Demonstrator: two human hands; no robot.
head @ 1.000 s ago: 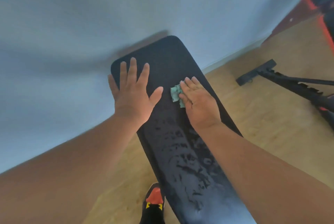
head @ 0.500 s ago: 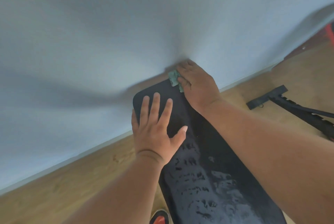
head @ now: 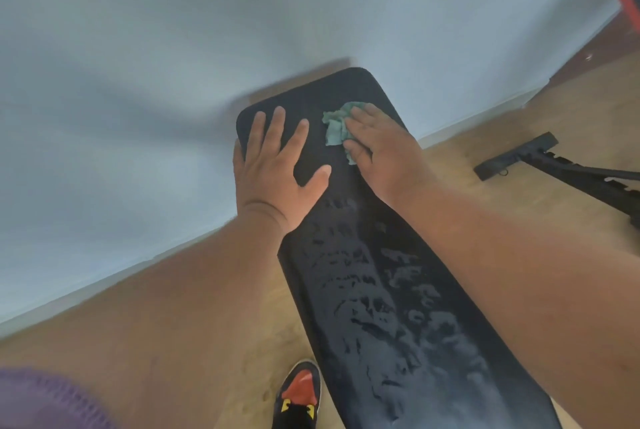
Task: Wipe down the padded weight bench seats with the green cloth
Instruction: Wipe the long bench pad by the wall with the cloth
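The green cloth [head: 337, 126] is pressed under the flat right hand [head: 384, 151] at the far end of the bench pad [head: 391, 307], braced by the spread, empty left hand [head: 277, 165]; wet smears nearer suggest wiping is well advanced.

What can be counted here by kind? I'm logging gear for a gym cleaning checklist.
Green cloth: 1
Black padded bench seat: 1
Hands on the seat: 2, left hand and right hand
Black and red shoe: 1
Black metal frame on the floor: 1
Total: 6
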